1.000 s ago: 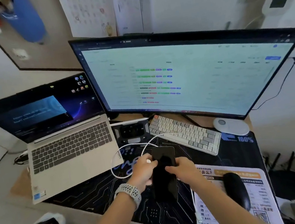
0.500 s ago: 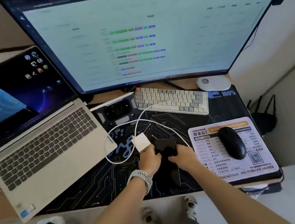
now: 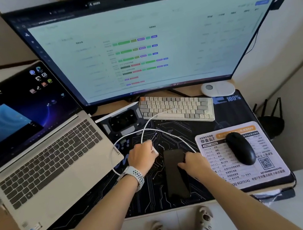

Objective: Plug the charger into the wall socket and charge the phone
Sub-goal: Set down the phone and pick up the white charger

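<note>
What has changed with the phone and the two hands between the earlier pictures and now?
The phone, earlier held up between both hands, has come down and now lies flat on the desk mat. The right hand rests on its edge; the left hand has closed over the white charger, visible half a second ago. The cable stays looped on the mat; laptop, keyboard and mouse are unmoved.

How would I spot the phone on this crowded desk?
Start at the big curved monitor and drop past the white keyboard to the dark circuit-patterned desk mat. The flat black phone lies there under the right hand, left of the rounded black mouse.
</note>
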`<state>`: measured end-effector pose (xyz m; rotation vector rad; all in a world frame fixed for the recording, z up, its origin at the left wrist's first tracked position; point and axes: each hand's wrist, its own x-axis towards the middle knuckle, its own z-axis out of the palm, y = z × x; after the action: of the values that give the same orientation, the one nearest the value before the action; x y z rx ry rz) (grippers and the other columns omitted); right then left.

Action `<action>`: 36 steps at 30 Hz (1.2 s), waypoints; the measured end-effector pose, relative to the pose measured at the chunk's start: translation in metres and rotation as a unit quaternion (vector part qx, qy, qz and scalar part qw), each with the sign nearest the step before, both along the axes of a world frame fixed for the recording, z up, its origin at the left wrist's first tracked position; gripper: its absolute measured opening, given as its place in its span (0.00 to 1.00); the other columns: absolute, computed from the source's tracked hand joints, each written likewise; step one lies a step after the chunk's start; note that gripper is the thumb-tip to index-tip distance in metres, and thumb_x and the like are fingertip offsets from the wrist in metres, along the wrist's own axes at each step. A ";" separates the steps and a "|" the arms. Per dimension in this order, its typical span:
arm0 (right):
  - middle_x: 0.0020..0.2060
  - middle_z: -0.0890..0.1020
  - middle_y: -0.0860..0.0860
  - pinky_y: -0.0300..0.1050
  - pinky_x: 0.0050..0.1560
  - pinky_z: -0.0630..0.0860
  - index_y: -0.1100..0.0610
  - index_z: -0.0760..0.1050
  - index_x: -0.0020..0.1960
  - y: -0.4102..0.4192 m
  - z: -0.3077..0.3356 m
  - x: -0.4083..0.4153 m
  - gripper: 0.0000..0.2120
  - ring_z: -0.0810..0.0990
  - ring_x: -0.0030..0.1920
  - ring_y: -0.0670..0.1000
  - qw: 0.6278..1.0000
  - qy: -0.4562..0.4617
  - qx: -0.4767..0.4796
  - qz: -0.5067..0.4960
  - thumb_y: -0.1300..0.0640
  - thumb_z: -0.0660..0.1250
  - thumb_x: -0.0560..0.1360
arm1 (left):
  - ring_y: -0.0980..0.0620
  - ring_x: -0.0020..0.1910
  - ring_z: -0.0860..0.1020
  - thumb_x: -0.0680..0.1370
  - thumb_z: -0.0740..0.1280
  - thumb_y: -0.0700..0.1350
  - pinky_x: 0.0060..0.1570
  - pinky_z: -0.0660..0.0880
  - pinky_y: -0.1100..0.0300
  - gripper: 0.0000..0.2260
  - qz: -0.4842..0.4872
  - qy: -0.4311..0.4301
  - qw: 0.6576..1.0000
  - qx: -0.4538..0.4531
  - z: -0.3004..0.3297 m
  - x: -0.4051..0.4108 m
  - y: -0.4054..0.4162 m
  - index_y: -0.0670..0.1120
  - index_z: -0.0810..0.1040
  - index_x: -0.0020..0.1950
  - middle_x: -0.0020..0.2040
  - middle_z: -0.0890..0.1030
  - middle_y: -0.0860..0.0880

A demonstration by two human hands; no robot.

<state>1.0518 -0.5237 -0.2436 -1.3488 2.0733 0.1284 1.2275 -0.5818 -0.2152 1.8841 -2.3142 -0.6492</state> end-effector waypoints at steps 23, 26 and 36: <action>0.46 0.82 0.52 0.49 0.47 0.78 0.54 0.76 0.51 -0.041 0.060 0.005 0.08 0.80 0.47 0.53 0.988 -0.101 -0.120 -0.005 0.52 0.65 0.75 | 0.42 0.58 0.74 0.59 0.81 0.51 0.28 0.78 0.56 0.23 -0.113 -0.132 0.972 -0.157 0.003 0.019 -0.018 0.50 0.80 0.51 0.60 0.76 0.44; 0.45 0.82 0.47 0.48 0.52 0.79 0.52 0.77 0.54 -0.052 0.095 -0.005 0.10 0.81 0.46 0.48 0.963 -0.171 -0.205 -0.034 0.54 0.70 0.73 | 0.42 0.59 0.71 0.63 0.79 0.51 0.31 0.78 0.55 0.23 -0.015 -0.037 0.980 -0.194 0.016 0.019 -0.025 0.46 0.79 0.55 0.59 0.77 0.46; 0.59 0.78 0.40 0.37 0.57 0.73 0.46 0.71 0.67 -0.072 0.215 -0.009 0.30 0.75 0.58 0.38 0.897 -0.267 -0.335 0.108 0.55 0.77 0.68 | 0.57 0.58 0.63 0.66 0.78 0.51 0.53 0.60 0.68 0.28 0.015 0.329 0.918 -0.219 0.134 -0.001 -0.053 0.51 0.75 0.64 0.56 0.74 0.59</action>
<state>1.0433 -0.5958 -0.0290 -1.7544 1.5290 -0.8475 1.2268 -0.6343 -0.0816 1.2426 -1.7942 -0.5791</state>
